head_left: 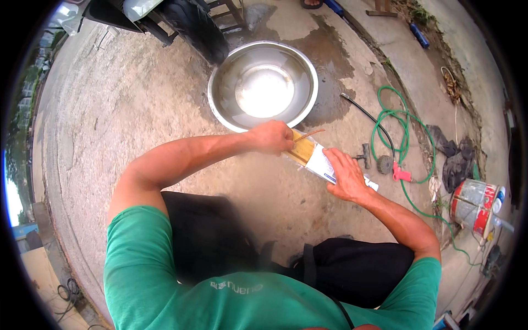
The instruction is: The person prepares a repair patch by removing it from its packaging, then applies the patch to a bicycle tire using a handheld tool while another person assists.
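A flat packet of brown strips [300, 150] lies across the space between my hands, with clear film at its yellow-brown end and a white label part [319, 163]. My left hand [271, 136] is closed at the packet's far left end. From its fingertips a thin brown strip [311, 134] sticks out to the right, over the packet. Whether those fingers also pinch the film is hidden. My right hand [346, 175] grips the white part, its fingers over the top and the thumb along the near edge.
A wide steel basin [215, 104] with shallow water stands just beyond my hands. A motorcycle wheel [199, 30] is at the upper left. On the right are a green hose [406, 110], a wire brush wheel [384, 164], a T-handled tool [364, 155] and a bucket [467, 204].
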Motion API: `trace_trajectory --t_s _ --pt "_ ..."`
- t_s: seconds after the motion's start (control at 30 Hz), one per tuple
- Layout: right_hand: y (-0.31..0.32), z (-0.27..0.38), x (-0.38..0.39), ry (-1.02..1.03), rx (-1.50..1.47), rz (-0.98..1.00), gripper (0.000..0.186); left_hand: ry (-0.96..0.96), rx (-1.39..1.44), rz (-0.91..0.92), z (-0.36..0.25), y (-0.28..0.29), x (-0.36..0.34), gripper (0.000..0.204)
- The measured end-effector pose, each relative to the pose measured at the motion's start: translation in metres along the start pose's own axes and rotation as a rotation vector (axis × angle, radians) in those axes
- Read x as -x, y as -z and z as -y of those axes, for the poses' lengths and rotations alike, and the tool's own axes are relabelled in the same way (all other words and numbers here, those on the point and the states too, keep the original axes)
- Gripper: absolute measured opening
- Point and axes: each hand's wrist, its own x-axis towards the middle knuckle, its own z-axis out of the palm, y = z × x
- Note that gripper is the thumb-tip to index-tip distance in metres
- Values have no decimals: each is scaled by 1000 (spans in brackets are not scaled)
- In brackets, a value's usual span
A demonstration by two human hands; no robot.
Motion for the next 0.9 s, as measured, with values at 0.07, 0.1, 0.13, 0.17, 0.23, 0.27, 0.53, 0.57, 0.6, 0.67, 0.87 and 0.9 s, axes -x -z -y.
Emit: trace_trajectory --t_s 0.07,0.1,0.13,0.17,0.23,0.27,0.53,0.57,0.6,0.67,0.87,0.9 --pt "-4 0 0 12 15 -47 92 10 64 -2 1 -1 1 33" --pt "-4 0 -1 7 -6 -59 92 -3 79 -7 3 -2 -1 34" --pt "-3 0 -2 4 -27 -73 92 -16 94 -15 3 -1 0 34" --pt "-2 1 -3 1 -48 -86 92 -5 84 -23 2 -2 0 34" --pt "2 4 -2 -17 -76 -80 92 20 63 -39 -2 -2 0 33" --pt "4 5 -3 -25 -92 -77 91 16 62 -46 -3 1 0 33" --pt "12 12 -6 3 -77 -99 90 -58 143 -36 -5 -6 0 33" --pt "16 14 -11 19 -86 -107 89 -90 130 -29 -6 -5 -2 33" --pt "17 15 -11 7 -83 -117 89 -122 119 -22 -7 -9 -5 33" --pt "14 12 -6 5 -88 -141 89 -171 99 -31 -3 -15 -17 32" --pt "17 17 -17 -22 -185 -189 89 -451 -76 -429 20 -17 -17 26" --pt "18 20 -17 -43 -217 -172 89 -435 -68 -452 21 -16 -15 26"
